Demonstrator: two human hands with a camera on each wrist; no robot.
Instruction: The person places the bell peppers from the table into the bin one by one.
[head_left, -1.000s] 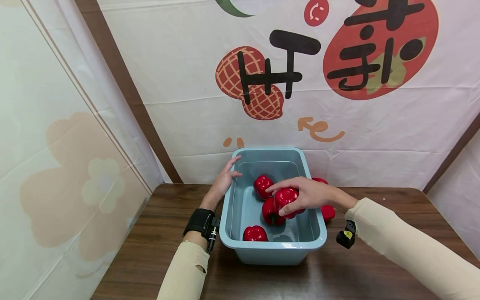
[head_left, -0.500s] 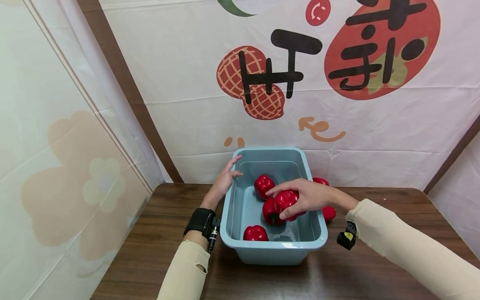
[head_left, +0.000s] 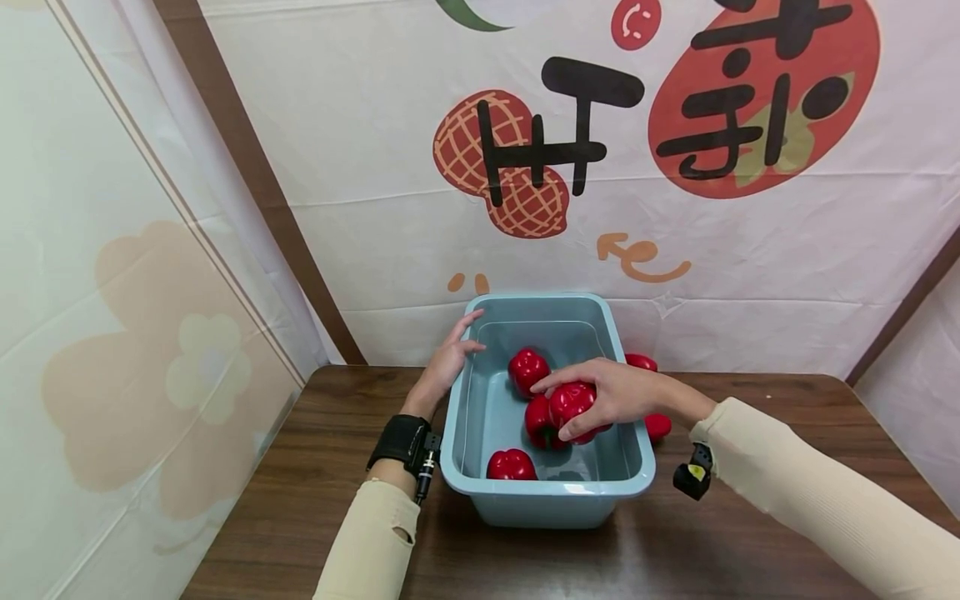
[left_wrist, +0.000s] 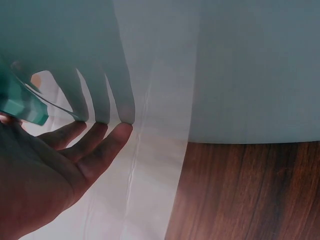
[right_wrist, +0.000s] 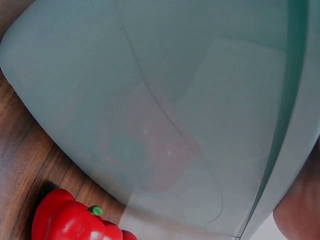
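Note:
A pale blue plastic tub (head_left: 546, 498) stands on the brown wooden table (head_left: 285, 500). My right hand (head_left: 609, 395) reaches over the tub's right rim and grips a red bell pepper (head_left: 572, 405) above the tub's middle. Three more red peppers lie inside: one at the back (head_left: 528, 367), one under the held pepper (head_left: 537, 425), one at the front (head_left: 511, 466). My left hand (head_left: 447, 360) rests with straight fingers against the tub's left rim; in the left wrist view its fingers (left_wrist: 95, 147) lie flat on the tub wall (left_wrist: 250, 70).
Two red peppers lie on the table right of the tub, one behind (head_left: 641, 362) and one nearer (head_left: 657, 426); the right wrist view shows a pepper (right_wrist: 75, 220) beside the tub wall (right_wrist: 150, 100). A printed cloth backdrop (head_left: 570, 167) hangs close behind the table.
The right hand with its pepper has edged slightly lower over the tub. The left hand has not moved.

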